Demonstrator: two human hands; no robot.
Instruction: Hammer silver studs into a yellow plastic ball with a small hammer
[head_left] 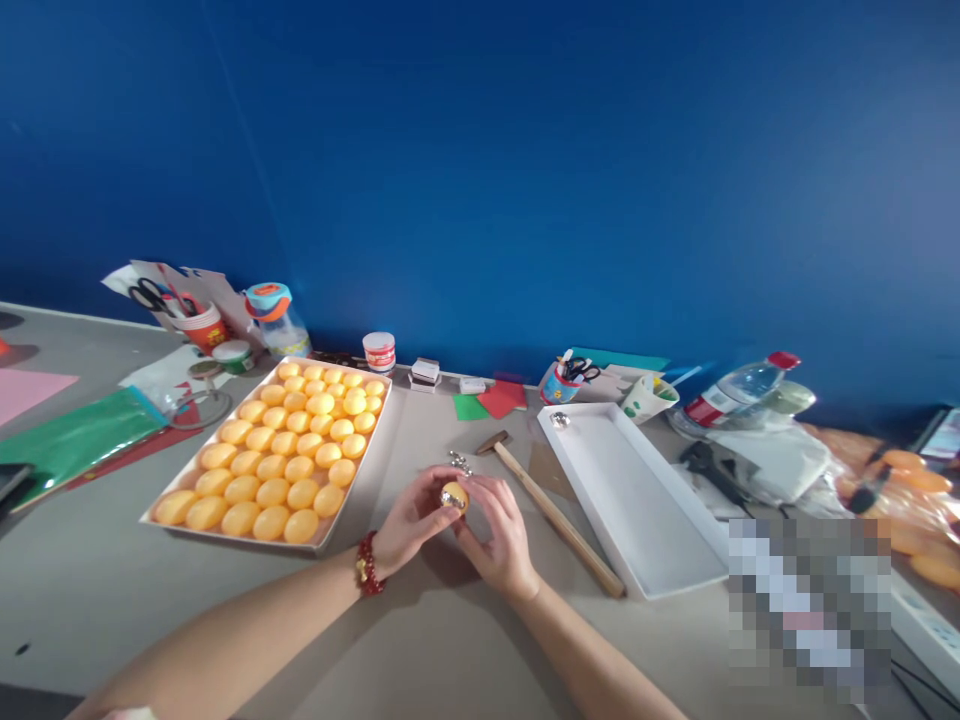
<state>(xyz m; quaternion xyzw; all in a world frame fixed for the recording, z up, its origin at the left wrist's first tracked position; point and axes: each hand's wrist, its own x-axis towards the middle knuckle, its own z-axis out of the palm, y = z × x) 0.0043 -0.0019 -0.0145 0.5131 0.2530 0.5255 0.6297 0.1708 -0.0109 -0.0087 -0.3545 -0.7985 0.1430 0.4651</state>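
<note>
One orange ball [454, 496], partly covered in silver, is held above the middle of a gray table [375, 660], thumb and fingers of the left hand [415, 516] closed on it. Bare orange shows beside the silver, so its covering looks unfinished. A lone silver ball [559, 420] in the far left corner of a white tray [637, 500] appears to be the only completed piece; dozens of plain balls [272, 494] in a box [321, 546] on the table's left side seem untouched. The right hand [501, 535] curls in opposite, fingertips at the ball; whether it also grips cannot be told. Forearms converge from the table's near side, a red bracelet [369, 565] on the left wrist. Just beyond the fingers lie shiny bits [460, 462]; a hammer [555, 515] lies along the tray's left edge.
</note>
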